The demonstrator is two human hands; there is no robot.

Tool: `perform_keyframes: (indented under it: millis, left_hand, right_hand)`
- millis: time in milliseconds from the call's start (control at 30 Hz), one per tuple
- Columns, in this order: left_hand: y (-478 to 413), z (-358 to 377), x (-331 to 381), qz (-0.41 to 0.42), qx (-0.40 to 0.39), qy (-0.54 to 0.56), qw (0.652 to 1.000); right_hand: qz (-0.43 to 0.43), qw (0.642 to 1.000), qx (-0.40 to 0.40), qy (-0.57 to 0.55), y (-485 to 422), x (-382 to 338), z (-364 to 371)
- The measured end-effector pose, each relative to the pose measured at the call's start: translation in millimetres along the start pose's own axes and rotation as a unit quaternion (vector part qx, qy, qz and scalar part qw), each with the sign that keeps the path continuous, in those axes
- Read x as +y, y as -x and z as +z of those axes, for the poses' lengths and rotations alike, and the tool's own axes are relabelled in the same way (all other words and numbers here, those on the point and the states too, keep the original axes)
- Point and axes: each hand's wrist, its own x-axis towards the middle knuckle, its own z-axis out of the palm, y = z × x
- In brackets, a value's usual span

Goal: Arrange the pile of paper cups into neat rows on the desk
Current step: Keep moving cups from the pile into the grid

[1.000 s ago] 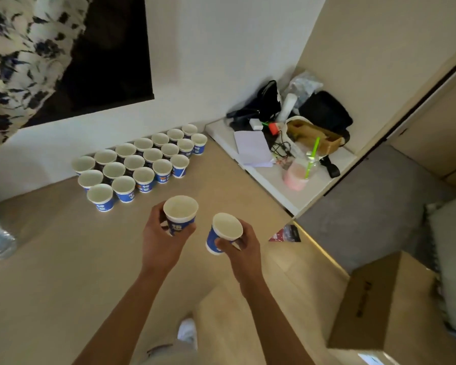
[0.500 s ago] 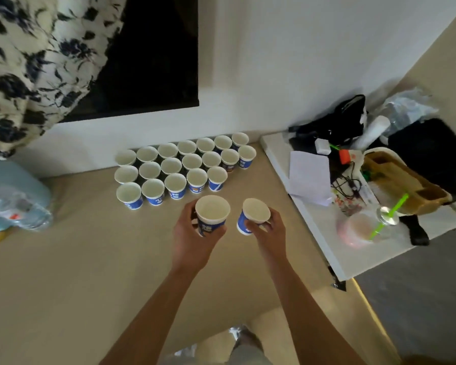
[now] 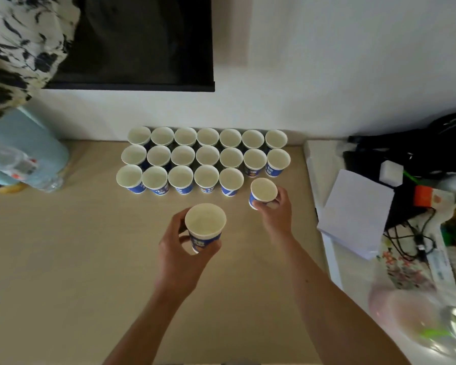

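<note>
Several blue-and-white paper cups [image 3: 207, 155] stand upright in three rows on the beige desk [image 3: 63, 259], against the white wall. The front row ends at a cup [image 3: 231, 180] with open space to its right. My right hand [image 3: 275, 209] grips one cup [image 3: 263, 192] just right of that row end, low over the desk; whether it touches the surface I cannot tell. My left hand [image 3: 179, 248] holds another cup [image 3: 205, 225] upright, nearer to me and in front of the rows.
A pale blue container with a plastic bottle [image 3: 19, 159] lies at the desk's left. To the right a white side table [image 3: 324, 248] carries a paper pad [image 3: 358, 212], black bags [image 3: 416, 148], cables and a pink drink [image 3: 406, 312]. A dark screen [image 3: 142, 40] hangs above.
My right hand has carried its cup forward and to the right, up to the end of the front row. My left hand stays back with its cup. The view has tilted down and closer.
</note>
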Motion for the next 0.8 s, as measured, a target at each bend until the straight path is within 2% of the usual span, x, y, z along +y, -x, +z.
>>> perform_keyframes:
  millis: [667, 800]
  left_hand:
    - [0.6, 9.6, 2.8, -0.007, 0.008, -0.022, 1.0]
    - [-0.1, 12.3, 0.9, -0.012, 0.004, -0.023, 1.0]
  right_hand:
    - [-0.013, 0.999, -0.027, 0.013, -54.3, 27.5, 27.2]
    - [0.018, 1.0, -0.013, 0.007, -48.9, 26.0, 20.8]
